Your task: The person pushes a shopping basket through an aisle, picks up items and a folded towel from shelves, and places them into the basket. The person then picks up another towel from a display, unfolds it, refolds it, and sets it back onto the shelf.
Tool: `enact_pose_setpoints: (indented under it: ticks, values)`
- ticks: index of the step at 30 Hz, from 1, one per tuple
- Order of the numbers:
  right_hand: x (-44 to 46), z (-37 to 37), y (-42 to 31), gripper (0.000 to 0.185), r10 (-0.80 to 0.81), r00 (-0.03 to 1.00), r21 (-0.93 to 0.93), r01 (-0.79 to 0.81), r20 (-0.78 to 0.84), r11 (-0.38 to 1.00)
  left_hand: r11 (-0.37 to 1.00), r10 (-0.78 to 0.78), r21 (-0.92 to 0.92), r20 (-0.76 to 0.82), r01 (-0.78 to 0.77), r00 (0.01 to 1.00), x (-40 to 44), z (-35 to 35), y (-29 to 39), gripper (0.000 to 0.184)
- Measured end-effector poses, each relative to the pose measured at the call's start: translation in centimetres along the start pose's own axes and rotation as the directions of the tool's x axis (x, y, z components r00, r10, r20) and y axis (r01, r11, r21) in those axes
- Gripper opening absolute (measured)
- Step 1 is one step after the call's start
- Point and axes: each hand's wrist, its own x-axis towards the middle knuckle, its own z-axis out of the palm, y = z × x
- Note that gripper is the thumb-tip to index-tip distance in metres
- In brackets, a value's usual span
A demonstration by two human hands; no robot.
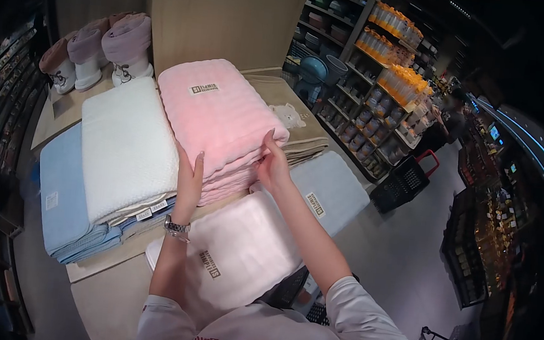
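Note:
A stack of folded pink towels [216,111] with a label on top stands in the middle of the display. My left hand [189,179], with a watch on its wrist, rests against the stack's near left side, fingers extended. At the near right corner, my right hand [274,164] has its thumb and fingers closed on the edge of the top pink towel. White towels [126,149] and blue towels [66,192] lie to the left. Below my forearms is a pale labelled towel [240,247]. A grey-blue towel [328,187] and brown towels [303,144] are on the right.
Rolled towels in white boot-shaped holders [128,50] stand at the back left. Shelves of goods [374,95] line the back right. A person [445,123] stands farther off, near a black basket [402,180] with a red handle on the floor.

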Motion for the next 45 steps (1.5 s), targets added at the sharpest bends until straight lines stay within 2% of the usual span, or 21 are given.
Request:
enact_pose_setpoints:
  ticks: [2, 6, 9, 12, 13, 16, 17, 18, 20, 21, 24, 26, 28, 29, 32, 34, 37, 39, 41, 44, 45]
  values:
    - [-0.1, 1.9, 0.4, 0.063, 0.026, 0.998, -0.122, -0.032, -0.049, 0.992, 0.989, 0.083, 0.122, -0.025, -0.079, 0.996, -0.6, 0.9, 0.1, 0.063]
    - [1.8, 2.6, 1.0, 0.074, -0.377, 0.924, -0.368, 0.375, 0.071, 0.851, 0.973, 0.16, 0.182, -0.075, -0.144, 0.984, -0.7, 1.6, 1.0, 0.063]
    - [-0.9, 5.1, -2.7, 0.06, -0.475, 0.872, -0.335, 0.486, 0.121, 0.807, 0.949, 0.0, -0.314, -0.096, -0.03, 0.995, -1.2, 0.4, 3.1, 0.059]
    - [-7.0, 8.0, -8.0, 0.056, -0.523, 0.835, -0.069, 0.539, 0.171, 0.839, 0.327, -0.191, -0.942, -0.144, -0.075, 0.971, -2.7, -0.6, 7.2, 0.054]
    - [-9.3, 8.2, -10.0, 0.052, -0.495, 0.854, -0.025, 0.505, 0.157, 0.863, 0.168, -0.372, -0.985, -0.017, 0.049, 0.928, -3.4, -1.2, 8.3, 0.053]
    - [-14.1, 4.2, -13.7, 0.035, -0.365, 0.929, 0.073, 0.36, 0.062, 0.93, -0.101, -0.402, -0.968, 0.25, 0.229, 0.881, -5.7, -0.5, 7.4, 0.051]
    - [-14.8, 1.2, -15.0, 0.032, -0.326, 0.94, -0.117, 0.336, 0.099, 0.935, -0.111, -0.396, -0.951, 0.309, 0.289, 0.865, -7.7, 0.0, 6.0, 0.047]
    - [-15.0, -2.0, -15.6, 0.03, -0.279, 0.952, -0.305, 0.305, 0.127, 0.902, 0.009, -0.167, -0.931, 0.36, 0.366, 0.918, -10.5, -0.5, 4.9, 0.042]
    - [-17.4, -5.4, -13.5, 0.034, -0.519, 0.852, -0.59, 0.389, -0.06, 0.707, -0.348, 0.006, -0.779, 0.555, 0.522, 0.832, -14.8, -0.7, 3.2, 0.039]
    - [-18.5, -5.9, -12.7, 0.035, -0.636, 0.768, -0.733, 0.393, -0.07, 0.555, -0.282, -0.025, -0.787, 0.577, 0.549, 0.816, -16.4, -0.5, 2.6, 0.039]
    - [-20.3, -17.9, -9.0, 0.044, -0.429, 0.884, -0.982, 0.183, 0.185, -0.045, 0.334, -0.239, -0.801, 0.438, 0.497, 0.867, -19.2, 1.7, 1.0, 0.039]
    - [-21.5, -21.0, -4.5, 0.051, -0.389, 0.921, -0.821, 0.216, -0.008, 0.529, 0.536, -0.25, -0.736, 0.33, 0.414, 0.91, -19.4, 3.6, 1.1, 0.04]
    - [-21.9, -22.2, -2.4, 0.057, -0.307, 0.948, -0.603, 0.199, -0.081, 0.773, 0.622, -0.238, -0.711, 0.228, 0.328, 0.944, -18.8, 5.0, 2.7, 0.04]
    - [-22.2, -22.7, -1.8, 0.06, -0.277, 0.957, -0.584, 0.18, -0.081, 0.792, 0.631, -0.232, -0.719, 0.182, 0.29, 0.956, -18.1, 5.4, 4.0, 0.037]
    - [-23.4, -22.2, -2.9, 0.057, -0.371, 0.928, -0.948, 0.15, 0.037, 0.28, 0.657, -0.222, -0.724, 0.082, 0.211, 0.972, -17.3, 6.3, 6.0, 0.032]
    - [-23.9, -22.0, -4.3, 0.049, -0.423, 0.906, -0.995, 0.032, -0.012, 0.097, 0.666, -0.216, -0.718, 0.074, 0.202, 0.974, -17.0, 7.1, 3.8, 0.032]
    - [-23.2, -29.7, -1.2, 0.044, -0.413, 0.911, -0.834, 0.241, 0.017, 0.496, 0.669, -0.325, -0.674, 0.115, 0.314, 0.939, -16.7, 7.4, -1.1, 0.033]
    - [-23.0, -28.4, -1.2, 0.043, -0.202, 0.965, -0.343, 0.135, -0.169, 0.929, 0.72, -0.286, -0.602, 0.196, 0.345, 0.938, -16.7, 6.9, -5.5, 0.037]
    - [-23.3, -25.4, -2.5, 0.046, 0.146, 0.931, 0.141, -0.103, -0.334, 0.985, 0.847, -0.183, -0.46, 0.219, 0.267, 0.958, -17.0, 6.4, -9.0, 0.038]
    - [-25.8, -21.7, -4.3, 0.049, 0.225, 0.947, 0.308, -0.149, -0.228, 0.94, 0.968, 0.177, 0.129, 0.261, -0.216, 0.949, -16.6, 4.0, -6.5, 0.036]
    - [-26.1, -21.4, -4.4, 0.05, 0.237, 0.939, 0.295, -0.159, -0.25, 0.942, 0.967, 0.167, 0.153, 0.227, -0.205, 0.959, -16.5, 3.7, -6.4, 0.035]
